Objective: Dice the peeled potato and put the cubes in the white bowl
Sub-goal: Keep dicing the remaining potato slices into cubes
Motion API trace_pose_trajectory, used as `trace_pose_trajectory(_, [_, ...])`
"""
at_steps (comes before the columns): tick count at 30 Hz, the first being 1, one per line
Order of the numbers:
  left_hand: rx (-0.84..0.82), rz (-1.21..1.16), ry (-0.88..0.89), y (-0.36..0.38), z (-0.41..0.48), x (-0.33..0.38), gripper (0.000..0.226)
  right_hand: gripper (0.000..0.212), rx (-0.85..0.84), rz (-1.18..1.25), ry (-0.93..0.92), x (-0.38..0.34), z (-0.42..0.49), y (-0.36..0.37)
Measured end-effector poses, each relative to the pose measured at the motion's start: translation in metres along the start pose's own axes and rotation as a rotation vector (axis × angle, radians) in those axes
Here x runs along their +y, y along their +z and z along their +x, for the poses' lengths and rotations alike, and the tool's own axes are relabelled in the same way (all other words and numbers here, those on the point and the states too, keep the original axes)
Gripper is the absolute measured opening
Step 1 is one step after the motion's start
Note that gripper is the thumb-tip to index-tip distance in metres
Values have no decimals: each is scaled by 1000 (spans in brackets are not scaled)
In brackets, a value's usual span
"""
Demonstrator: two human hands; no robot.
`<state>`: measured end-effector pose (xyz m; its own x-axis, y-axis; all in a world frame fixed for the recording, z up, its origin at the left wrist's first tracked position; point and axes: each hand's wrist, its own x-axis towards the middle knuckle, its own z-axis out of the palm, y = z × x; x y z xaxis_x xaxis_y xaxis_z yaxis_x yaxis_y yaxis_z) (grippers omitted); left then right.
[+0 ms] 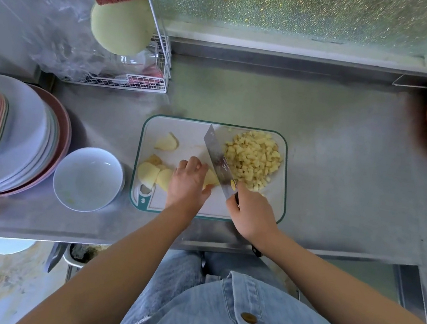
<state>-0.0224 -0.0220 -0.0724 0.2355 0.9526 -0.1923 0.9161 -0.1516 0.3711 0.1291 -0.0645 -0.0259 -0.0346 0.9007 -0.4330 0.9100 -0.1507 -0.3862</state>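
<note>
While the dicing is only partway done, with chunks (150,173) left to cut, the next stroke, I'd say, wants a steady downward cut, fingertips tucked clear. Now the right hand (253,214) wraps tight round the knife (217,157) handle. The left hand (188,183), fingers curled, pins a potato piece (211,179) against the blade. Left of the cutting board (191,136), the white bowl (68,169) sits on the table (345,153), no cubes in it. Further back, the cubes (252,159) lie heaped right of the blade.
</note>
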Motion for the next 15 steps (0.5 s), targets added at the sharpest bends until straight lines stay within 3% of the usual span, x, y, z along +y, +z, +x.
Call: trace_pose_trajectory(15, [-33, 31, -3, -3, 0, -3, 44, 14, 62, -38, -21, 1, -10, 8])
